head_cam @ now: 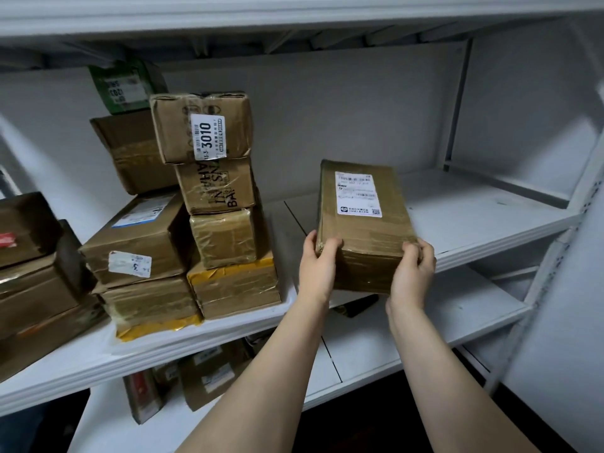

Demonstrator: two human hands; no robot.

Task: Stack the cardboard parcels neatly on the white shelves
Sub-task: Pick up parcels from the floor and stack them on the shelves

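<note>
A flat brown taped parcel [362,220] with a white label on top is held over the middle white shelf [474,217], its near end past the shelf's front edge. My left hand [318,263] grips its near left corner and my right hand [413,273] grips its near right corner. To the left stands a tall stack of several parcels [225,204], topped by a box marked 3010 [201,127]. More parcels [140,243] are piled further left.
A green-labelled package [125,85] leans at the back left. Dark boxes [36,276] fill the far left of the shelf. The lower shelf [425,325] holds a few parcels [202,371] under the stack. An upright post [457,103] divides the bay on the right.
</note>
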